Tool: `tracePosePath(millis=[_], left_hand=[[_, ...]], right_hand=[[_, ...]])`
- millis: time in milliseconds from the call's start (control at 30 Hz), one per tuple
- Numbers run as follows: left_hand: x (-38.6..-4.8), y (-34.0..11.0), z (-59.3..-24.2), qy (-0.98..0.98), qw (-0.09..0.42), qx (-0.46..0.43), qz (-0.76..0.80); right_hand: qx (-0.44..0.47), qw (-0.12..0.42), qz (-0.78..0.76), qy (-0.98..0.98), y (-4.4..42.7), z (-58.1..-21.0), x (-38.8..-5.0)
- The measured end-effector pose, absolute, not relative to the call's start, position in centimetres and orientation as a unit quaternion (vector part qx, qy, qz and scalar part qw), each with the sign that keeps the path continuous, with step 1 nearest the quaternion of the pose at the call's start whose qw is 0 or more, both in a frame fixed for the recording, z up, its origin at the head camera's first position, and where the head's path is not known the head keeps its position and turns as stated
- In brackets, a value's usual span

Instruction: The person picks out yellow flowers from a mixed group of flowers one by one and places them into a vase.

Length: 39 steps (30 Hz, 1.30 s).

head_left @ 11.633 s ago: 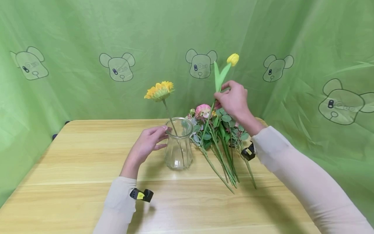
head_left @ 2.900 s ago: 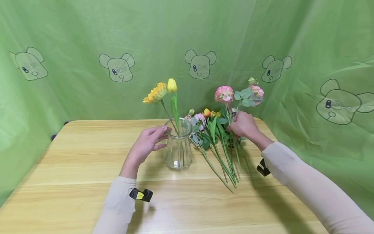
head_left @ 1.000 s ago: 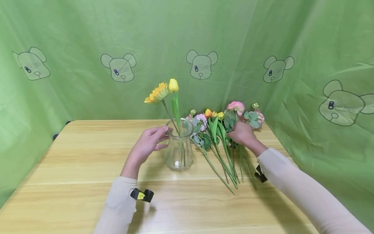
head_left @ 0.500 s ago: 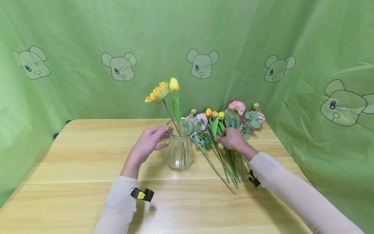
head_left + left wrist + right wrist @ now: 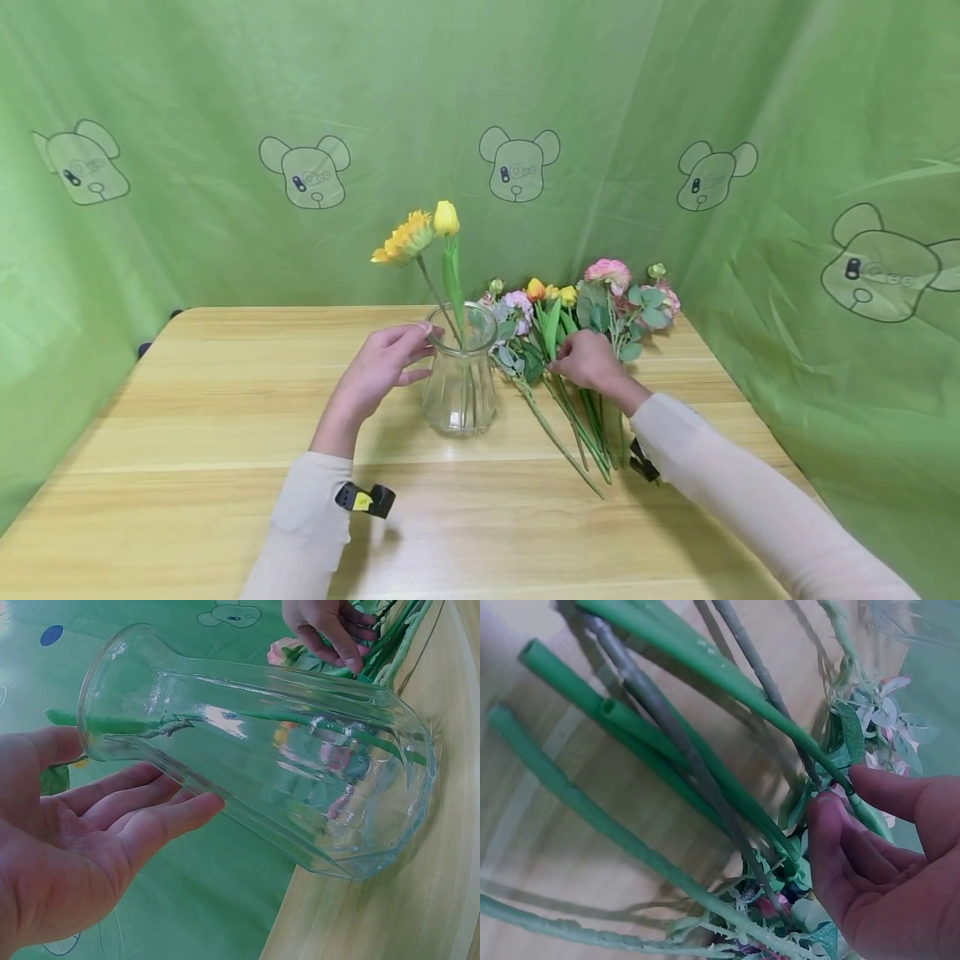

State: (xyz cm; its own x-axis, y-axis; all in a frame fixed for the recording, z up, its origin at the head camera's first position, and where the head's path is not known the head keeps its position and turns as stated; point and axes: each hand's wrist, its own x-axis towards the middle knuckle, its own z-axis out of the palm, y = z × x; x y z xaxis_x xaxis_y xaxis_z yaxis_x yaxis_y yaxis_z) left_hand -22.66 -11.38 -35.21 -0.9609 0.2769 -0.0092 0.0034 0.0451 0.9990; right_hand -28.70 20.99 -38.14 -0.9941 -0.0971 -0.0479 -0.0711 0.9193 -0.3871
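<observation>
My left hand (image 5: 386, 367) holds the neck of a clear glass vase (image 5: 459, 400) by its rim, the lower fingers nearly straight alongside. The vase stands upright on the table; in the left wrist view its glass body (image 5: 285, 765) fills the middle. A sunflower (image 5: 405, 239) leans left in it beside a yellow tulip (image 5: 446, 218). To the right, my right hand (image 5: 592, 362) pinches a green tulip stem (image 5: 780, 720) between thumb and fingertips, just below the leaves. That stem seems to belong to the orange tulip (image 5: 536, 289).
Beside the right hand lie pink flowers (image 5: 607, 273) with leafy stems, a lilac flower (image 5: 517, 308) and more yellow tulips (image 5: 567, 296). Their stems point toward the table's front. A green curtain (image 5: 412, 100) surrounds the wooden table (image 5: 225, 375) at the back and sides.
The yellow tulip went into the vase earlier. My right hand moved the pink flowers rightward, let them go, then shifted left to the tulip stems. My left hand has stayed at the vase.
</observation>
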Motion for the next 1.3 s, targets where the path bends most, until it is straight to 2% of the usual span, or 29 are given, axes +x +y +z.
tracePosePath(millis=[400,633,900,1300], left_hand=[[-22.7,-11.4,-35.3,0.716,0.100,0.097,0.684],[-22.8,-11.3,-35.3,0.715,0.101,0.097,0.685],[-22.8,-11.3,-35.4,0.715,0.100,0.097,0.685],[-22.8,-11.3,-35.4,0.716,0.099,0.097,0.684]], right_hand=[[-0.053,0.041,-0.201,0.977,20.7,-38.8,-29.3],[-0.031,0.068,-0.228,0.971,20.6,-38.3,-29.1],[-0.050,0.029,-0.223,0.973,20.5,-37.6,-28.9],[-0.043,0.016,-0.258,0.965,20.0,-35.9,-29.0]])
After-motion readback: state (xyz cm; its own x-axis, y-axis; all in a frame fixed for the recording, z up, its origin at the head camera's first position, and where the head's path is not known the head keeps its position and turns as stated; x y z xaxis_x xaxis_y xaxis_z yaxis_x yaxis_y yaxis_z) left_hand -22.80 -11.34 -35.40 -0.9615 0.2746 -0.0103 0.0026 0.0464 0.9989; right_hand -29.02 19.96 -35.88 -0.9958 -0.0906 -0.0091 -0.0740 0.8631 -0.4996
